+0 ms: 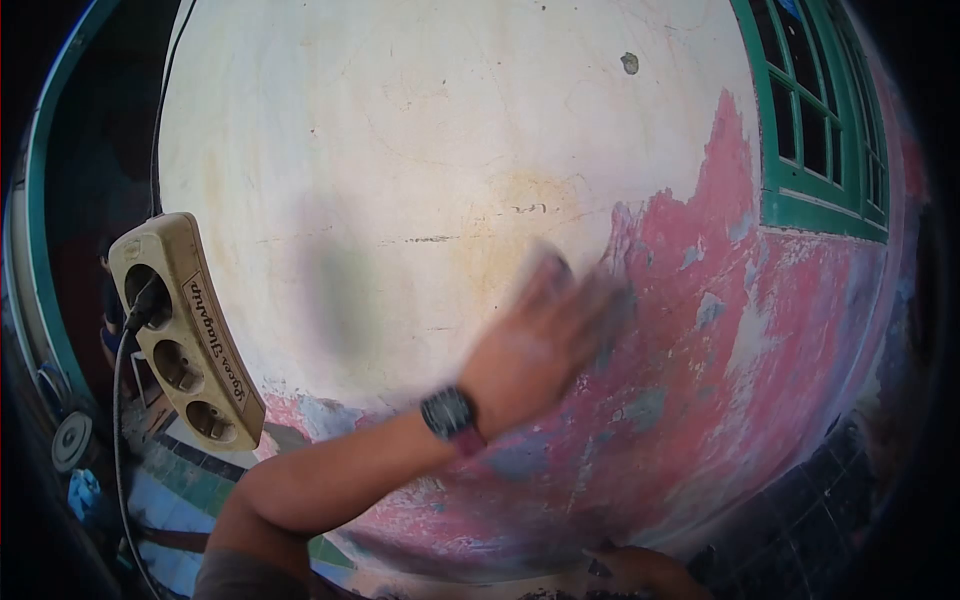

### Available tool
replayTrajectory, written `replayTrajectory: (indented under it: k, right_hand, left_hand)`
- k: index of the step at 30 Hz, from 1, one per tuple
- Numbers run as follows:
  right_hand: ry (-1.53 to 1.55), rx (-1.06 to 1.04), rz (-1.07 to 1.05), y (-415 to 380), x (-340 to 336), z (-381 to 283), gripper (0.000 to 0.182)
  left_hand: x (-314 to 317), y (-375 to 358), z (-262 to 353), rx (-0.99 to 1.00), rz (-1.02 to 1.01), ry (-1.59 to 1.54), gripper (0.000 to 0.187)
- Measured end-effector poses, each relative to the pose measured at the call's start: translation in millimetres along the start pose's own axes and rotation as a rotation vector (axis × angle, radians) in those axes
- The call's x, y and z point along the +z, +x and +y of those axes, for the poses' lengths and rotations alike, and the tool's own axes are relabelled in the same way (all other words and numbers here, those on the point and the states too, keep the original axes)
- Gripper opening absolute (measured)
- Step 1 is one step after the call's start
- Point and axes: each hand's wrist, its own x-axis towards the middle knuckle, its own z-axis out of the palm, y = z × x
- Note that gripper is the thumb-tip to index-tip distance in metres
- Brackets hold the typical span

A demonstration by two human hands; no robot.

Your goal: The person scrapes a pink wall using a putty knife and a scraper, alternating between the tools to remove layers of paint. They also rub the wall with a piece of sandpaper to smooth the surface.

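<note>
My left hand [545,345], with a dark watch [449,412] on its wrist, reaches across in front of a wall [420,130]. Its fingers are smeared by motion and overlap the border between the pale paint and the peeling pink paint [690,330]. At the bottom edge, low against the wall's base, part of my right hand [650,572] shows. A small dark patch sits by its thumb; I cannot tell what it is. On the left, a cream power strip [187,330] with three sockets hangs from a cord, a black plug [148,303] in its top socket.
A green-framed window [820,120] is at the upper right. Dark floor tiles [800,530] run along the right, green and blue ones on the left. A cable [120,450] drops from the plug. Behind it is a doorway [100,130] with a person partly visible inside.
</note>
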Motion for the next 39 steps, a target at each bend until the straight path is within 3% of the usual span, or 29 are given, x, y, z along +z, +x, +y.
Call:
replayTrajectory:
  k: [1, 4, 6, 9, 11, 13, 14, 17, 20, 21, 23, 24, 25, 26, 27, 29, 31, 33, 35, 38, 39]
  right_hand:
    - [-0.034, 0.042, -0.027, 1, -1, -2, 0.077]
    - [-0.072, -0.073, 0.058, 3, 9, 13, 0.076]
    - [-0.008, -0.141, 0.123, 3, 18, 26, 0.077]
    - [0.017, -0.094, 0.067, -3, 8, 9, 0.078]
    - [-0.008, -0.032, 0.022, -4, 3, 3, 0.078]
    - [-0.034, 0.013, 0.022, 1, 6, 11, 0.078]
    - [-0.013, -0.008, 0.035, 2, 10, 14, 0.081]
    - [0.040, -0.075, 0.074, 9, 19, 25, 0.089]
    - [0.054, -0.132, 0.093, 7, 22, 30, 0.091]
    - [0.026, -0.147, 0.081, 3, 18, 30, 0.090]
    - [0.010, -0.120, 0.009, 1, 12, 20, 0.091]
    - [0.012, -0.069, -0.048, 0, 5, 14, 0.090]
    - [0.007, -0.014, -0.101, -1, 1, 11, 0.090]
    - [-0.060, -0.018, -0.063, 1, 3, 12, 0.090]
    - [-0.125, -0.019, -0.023, 6, 7, 15, 0.090]
    - [-0.150, -0.056, 0.034, 7, 12, 21, 0.089]
    - [-0.057, -0.136, 0.070, 6, 16, 23, 0.089]
    - [0.042, -0.157, 0.056, 0, 14, 22, 0.089]
    - [0.061, -0.118, 0.008, 0, 12, 16, 0.089]
    - [-0.067, -0.007, -0.053, 3, 4, 14, 0.089]
    - [-0.119, -0.002, -0.035, 5, 3, 15, 0.089]
  left_hand:
    - [30, -22, 16, 0.185, -0.042, -0.045, 0.065]
    - [7, -27, 4, 0.144, -0.098, -0.132, 0.070]
    - [-38, 3, -27, -0.066, -0.039, 0.055, 0.070]
    - [-64, 29, -65, -0.437, 0.344, 0.287, 0.062]
    - [-53, 33, -46, -0.444, 0.278, 0.238, 0.061]
    - [-11, 7, -14, 0.003, 0.069, -0.078, 0.061]
    - [10, -16, 11, 0.171, -0.025, 0.008, 0.060]
    - [9, -36, 9, 0.205, -0.123, -0.196, 0.065]
    - [-51, 3, -37, -0.084, -0.027, 0.060, 0.070]
    - [-63, 10, -51, -0.247, 0.126, 0.070, 0.070]
    - [-59, 14, -65, -0.439, 0.324, 0.259, 0.073]
    - [-51, 15, -47, -0.474, 0.284, 0.271, 0.072]
    - [-40, 10, -25, -0.363, 0.069, 0.118, 0.069]
    - [-17, -7, -4, -0.137, -0.015, -0.005, 0.068]
    - [16, -40, 21, 0.036, -0.064, -0.002, 0.070]
    - [28, -55, 34, 0.190, -0.116, -0.004, 0.071]
    - [19, -58, 17, 0.162, -0.131, -0.019, 0.071]
    - [-27, -25, -15, -0.085, -0.099, 0.010, 0.068]
    - [-57, -4, -44, -0.357, 0.148, 0.187, 0.067]
    - [-47, 1, -40, -0.513, 0.329, 0.296, 0.068]
    - [-41, -3, -21, -0.438, 0.165, 0.182, 0.069]
